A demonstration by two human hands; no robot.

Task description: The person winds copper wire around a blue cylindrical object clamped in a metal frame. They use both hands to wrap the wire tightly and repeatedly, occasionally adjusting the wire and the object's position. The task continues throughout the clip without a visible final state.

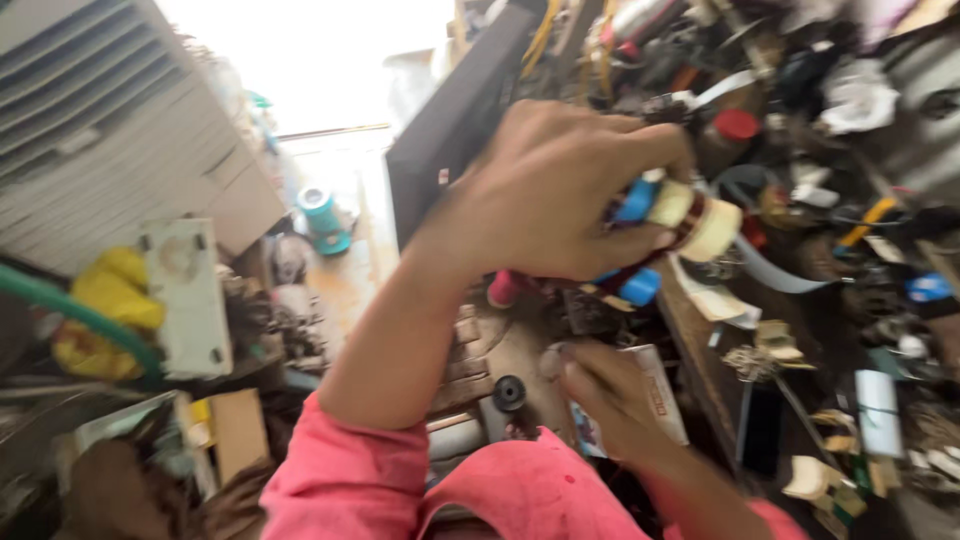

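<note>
Head view, left hand [560, 195] gripping cream tape roll [708, 225], right hand [610, 395] holding white carton [662, 385] (red label).

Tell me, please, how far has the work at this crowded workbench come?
Done: the left hand has a cluster of blue, cream and red rolls, probably tape, gathered in its grip. In hand: the right hand grips a small white cardboard packet. Left: neither is set down yet, and the cluttered wooden bench shows no sorted area. Blur hides finer detail.
</note>
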